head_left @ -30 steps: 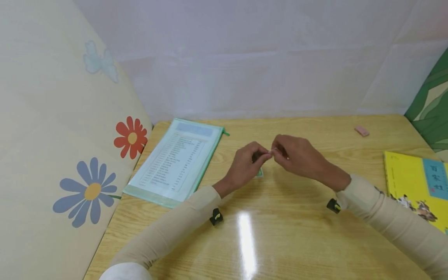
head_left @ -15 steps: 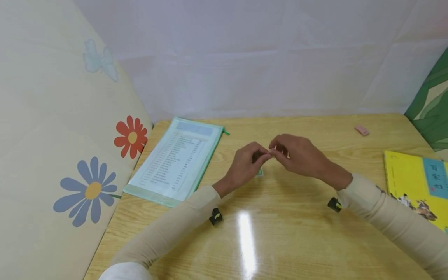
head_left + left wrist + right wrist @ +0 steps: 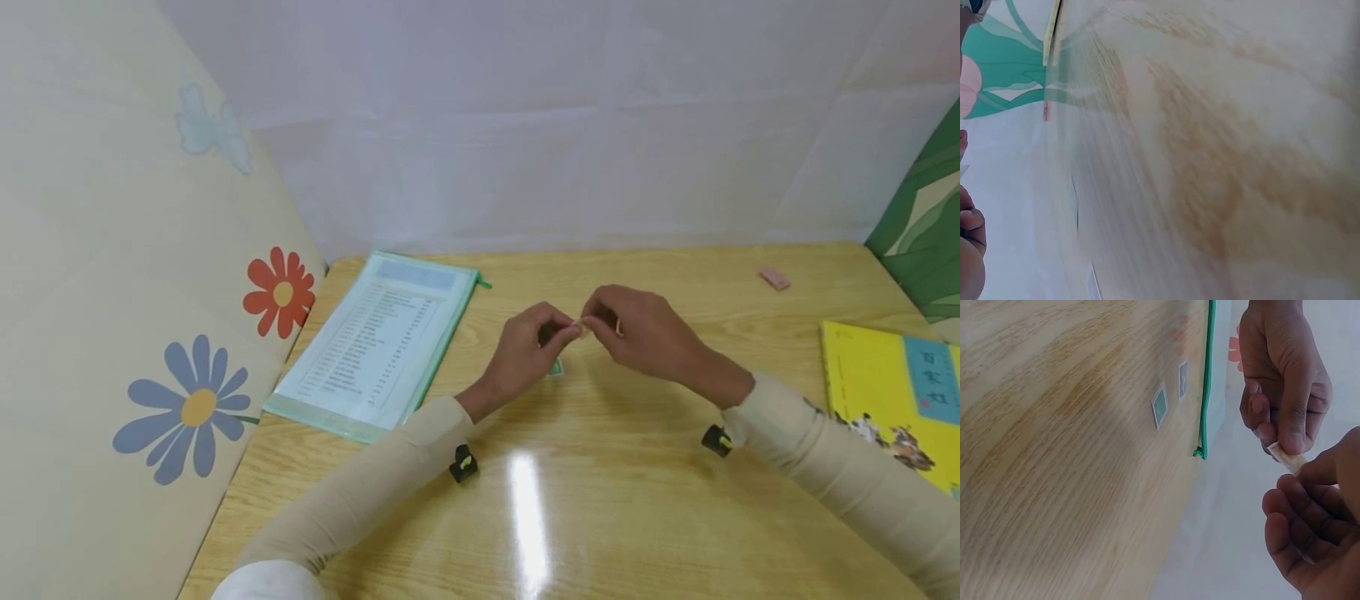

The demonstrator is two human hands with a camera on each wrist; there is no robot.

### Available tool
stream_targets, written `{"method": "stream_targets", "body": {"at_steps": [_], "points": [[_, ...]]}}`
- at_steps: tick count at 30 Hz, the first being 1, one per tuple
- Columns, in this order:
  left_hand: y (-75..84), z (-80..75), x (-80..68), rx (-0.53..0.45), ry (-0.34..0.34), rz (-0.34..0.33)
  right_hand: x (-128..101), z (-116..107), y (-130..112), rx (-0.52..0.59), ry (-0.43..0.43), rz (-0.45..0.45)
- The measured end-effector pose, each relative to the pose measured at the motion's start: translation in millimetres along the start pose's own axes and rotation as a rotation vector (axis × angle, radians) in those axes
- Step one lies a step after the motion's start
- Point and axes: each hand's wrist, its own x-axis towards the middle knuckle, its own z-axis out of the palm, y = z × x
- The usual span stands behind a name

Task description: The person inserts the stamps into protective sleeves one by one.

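Over the middle of the table (image 3: pixel 570 517) our left hand (image 3: pixel 525 354) and right hand (image 3: pixel 645 333) meet, both fingers curled, pinching a small pale strip (image 3: pixel 1287 457) between their fingertips, above two small green stickers (image 3: pixel 1160 406)

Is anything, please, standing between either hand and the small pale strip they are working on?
Nothing visible does: the left hand and right hand both pinch the small pale strip directly, above the wooden table.
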Motion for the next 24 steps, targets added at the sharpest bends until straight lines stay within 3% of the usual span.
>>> {"method": "stream_targets", "body": {"at_steps": [5, 24], "points": [[1.1, -1.5, 1.7, 0.003, 0.027, 0.0, -0.8, -0.8, 1.4, -0.007, 0.066, -0.026], [0.8, -2.2, -0.5, -0.021, 0.021, -0.013, -1.9, 4.9, 4.9, 0.028, 0.056, -0.027]]}}
